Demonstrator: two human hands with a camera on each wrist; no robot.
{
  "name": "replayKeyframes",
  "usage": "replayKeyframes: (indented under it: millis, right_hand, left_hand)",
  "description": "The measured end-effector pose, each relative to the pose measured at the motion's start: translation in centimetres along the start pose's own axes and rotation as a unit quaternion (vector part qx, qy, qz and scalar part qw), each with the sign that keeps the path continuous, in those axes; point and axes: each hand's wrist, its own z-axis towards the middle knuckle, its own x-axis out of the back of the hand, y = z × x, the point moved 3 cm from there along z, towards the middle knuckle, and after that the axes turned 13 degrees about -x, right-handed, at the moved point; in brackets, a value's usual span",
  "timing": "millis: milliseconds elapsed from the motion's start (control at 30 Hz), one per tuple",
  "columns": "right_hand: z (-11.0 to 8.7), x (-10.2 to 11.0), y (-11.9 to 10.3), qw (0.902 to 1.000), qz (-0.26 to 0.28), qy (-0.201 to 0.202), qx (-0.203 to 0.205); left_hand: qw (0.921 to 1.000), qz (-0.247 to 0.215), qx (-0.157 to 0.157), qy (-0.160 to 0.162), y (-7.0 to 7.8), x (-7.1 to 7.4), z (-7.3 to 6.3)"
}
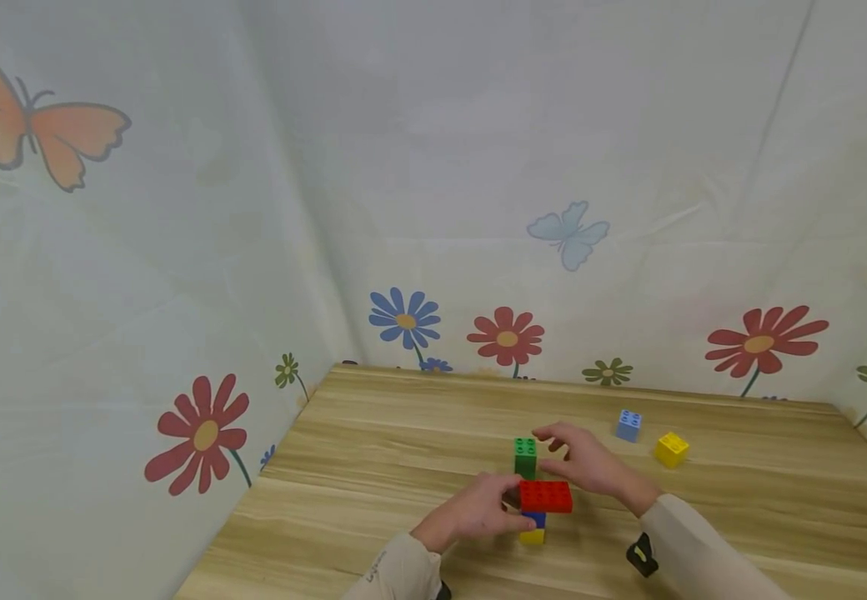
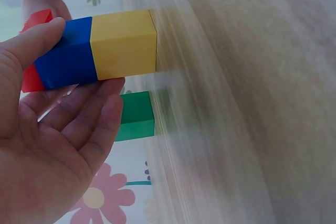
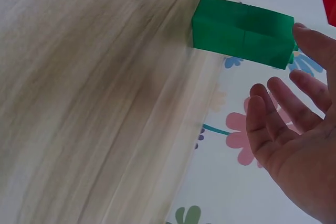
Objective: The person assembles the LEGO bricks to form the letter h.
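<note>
My left hand pinches a stack of toy building bricks, with the thumb on the blue brick and the fingers along the opposite side. A long red brick forms the top of this stack, and a yellow brick its bottom. Just beyond stands a green stack, which looks like two bricks joined in the right wrist view. Beside its top is my right hand, fingers spread and slightly bent, holding nothing. Its thumb tip is close to the green stack's studs; contact is unclear.
A light blue brick and a yellow brick lie apart on the wooden table, right of and beyond the right hand. A pale curtain printed with flowers and butterflies rises behind the table's back and left edges.
</note>
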Motion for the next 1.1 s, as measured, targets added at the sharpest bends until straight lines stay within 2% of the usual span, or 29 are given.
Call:
replayKeyframes:
  millis: [500, 1100]
  right_hand:
    - [1.4, -1.2, 1.0, 0.9993, 0.015, -0.029, -0.02]
    - [1.9, -1.7, 0.5, 0.9981, 0.034, -0.052, 0.005]
  left_hand:
    - [1.0, -0.002, 0.004, 0.003, -0.1, 0.1, 0.0]
    - [0.9999, -0.006, -0.006, 0.006, 0.3, 0.2, 0.1]
